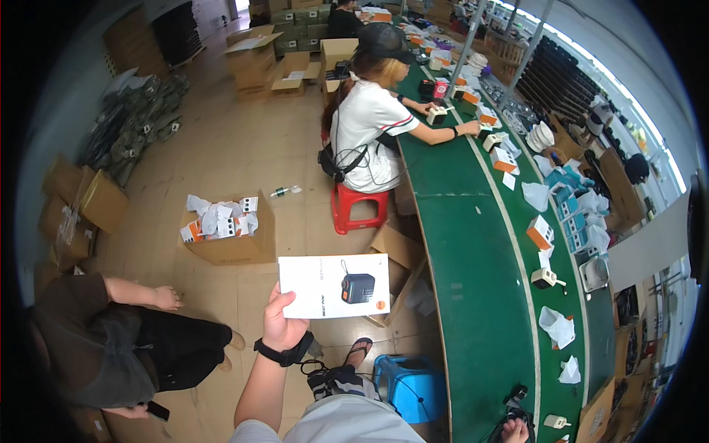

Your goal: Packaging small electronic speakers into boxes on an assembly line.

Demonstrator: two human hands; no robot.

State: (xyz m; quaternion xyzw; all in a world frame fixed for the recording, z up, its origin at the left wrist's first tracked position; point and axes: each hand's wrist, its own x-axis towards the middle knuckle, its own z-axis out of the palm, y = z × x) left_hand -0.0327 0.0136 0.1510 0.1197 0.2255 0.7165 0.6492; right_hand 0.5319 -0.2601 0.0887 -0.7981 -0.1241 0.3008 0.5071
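While the left hand pinches the white box in front, by its near left corner, the box's long side runs left to right. The right hand is well to its right, at the green table; I cannot tell its grip.

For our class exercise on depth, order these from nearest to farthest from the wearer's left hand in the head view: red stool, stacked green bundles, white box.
1. White box, held in the left hand.
2. Red stool, ahead and right.
3. Stacked green bundles, far ahead.
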